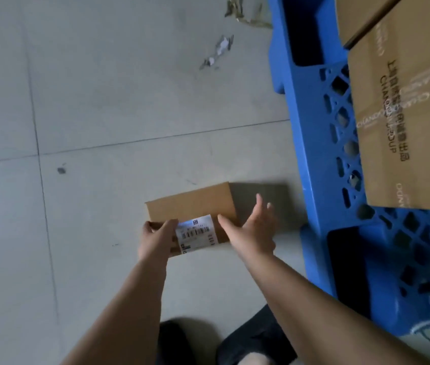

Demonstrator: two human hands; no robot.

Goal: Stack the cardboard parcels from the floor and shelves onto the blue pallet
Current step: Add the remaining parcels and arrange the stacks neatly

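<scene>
- The large cardboard parcel on the blue pallet bears dark print running sideways: a line of Chinese characters, too blurred to read, and beside it Latin capitals that begin "CHAN" and end "UP".
- Clear tape across that parcel repeats the pale word "CHANDO".
- The small cardboard parcel on the floor carries a white shipping label with barcodes; its print is too small to read.

I'm seeing a plain brown parcel carrying a white label with black barcodes, a blue lattice pallet, and pale grey floor tiles.
</scene>
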